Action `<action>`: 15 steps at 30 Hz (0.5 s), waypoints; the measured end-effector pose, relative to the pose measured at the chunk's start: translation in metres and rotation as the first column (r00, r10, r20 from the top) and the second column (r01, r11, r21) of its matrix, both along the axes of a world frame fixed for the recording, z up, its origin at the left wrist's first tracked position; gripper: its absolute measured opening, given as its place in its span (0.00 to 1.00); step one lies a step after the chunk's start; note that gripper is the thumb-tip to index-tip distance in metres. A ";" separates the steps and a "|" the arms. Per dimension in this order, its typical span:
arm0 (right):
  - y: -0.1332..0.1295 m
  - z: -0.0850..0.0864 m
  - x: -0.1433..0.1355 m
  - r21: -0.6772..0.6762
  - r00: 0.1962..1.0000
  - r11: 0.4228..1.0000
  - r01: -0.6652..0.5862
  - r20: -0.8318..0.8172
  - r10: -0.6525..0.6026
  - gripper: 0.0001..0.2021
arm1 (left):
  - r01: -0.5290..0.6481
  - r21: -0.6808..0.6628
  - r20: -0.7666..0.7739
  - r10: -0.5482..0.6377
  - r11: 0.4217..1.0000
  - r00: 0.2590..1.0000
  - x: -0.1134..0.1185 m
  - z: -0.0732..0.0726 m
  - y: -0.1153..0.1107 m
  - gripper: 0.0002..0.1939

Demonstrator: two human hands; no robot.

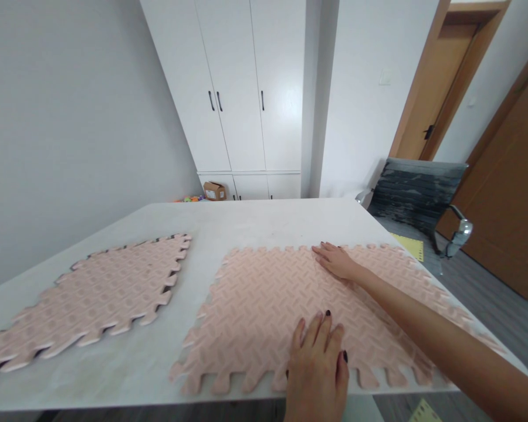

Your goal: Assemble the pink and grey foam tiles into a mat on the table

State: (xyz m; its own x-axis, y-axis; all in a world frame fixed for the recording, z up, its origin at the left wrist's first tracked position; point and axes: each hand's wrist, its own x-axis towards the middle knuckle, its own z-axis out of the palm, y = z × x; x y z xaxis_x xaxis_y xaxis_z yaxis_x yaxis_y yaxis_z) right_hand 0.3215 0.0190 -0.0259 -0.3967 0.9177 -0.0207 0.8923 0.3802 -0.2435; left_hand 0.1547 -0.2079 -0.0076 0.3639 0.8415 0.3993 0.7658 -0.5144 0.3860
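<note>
A pink interlocking foam mat (255, 299) with a raised woven pattern lies flat on the white table. My left hand (317, 360) rests palm down over its near edge, fingers stretched forward and slightly apart. Farther away, my right hand (337, 262) lies flat near the mat's far edge, with the forearm reaching across the mat's right side. Neither hand grips anything. Another pink foam mat (110, 287) is at the left, apart from the first; dark gaps show under its toothed edges, and I cannot tell whether several are stacked there.
The white table (264, 220) extends away toward white cabinets (237, 88). A cardboard box (215, 191) and colourful items (192, 199) are beyond its far edge. To the right stand a dark chair (416, 190) and wooden doors (506, 193). A yellow piece (411, 246) lies beside the table.
</note>
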 end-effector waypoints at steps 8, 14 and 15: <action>0.001 -0.004 0.002 -0.027 1.000 0.999 0.022 -0.021 -0.023 0.27 | -0.012 0.087 0.065 0.006 0.996 0.998 0.000 -0.011 -0.002 0.22; -0.004 -0.001 0.001 -0.033 0.999 0.999 0.037 -0.037 -0.038 0.27 | 0.108 0.161 0.048 -0.118 0.981 0.992 -0.009 -0.008 -0.014 0.25; -0.005 0.000 0.001 -0.033 0.998 0.999 0.040 -0.037 -0.041 0.27 | 0.131 0.169 0.044 -0.141 0.977 0.989 -0.015 -0.005 -0.016 0.25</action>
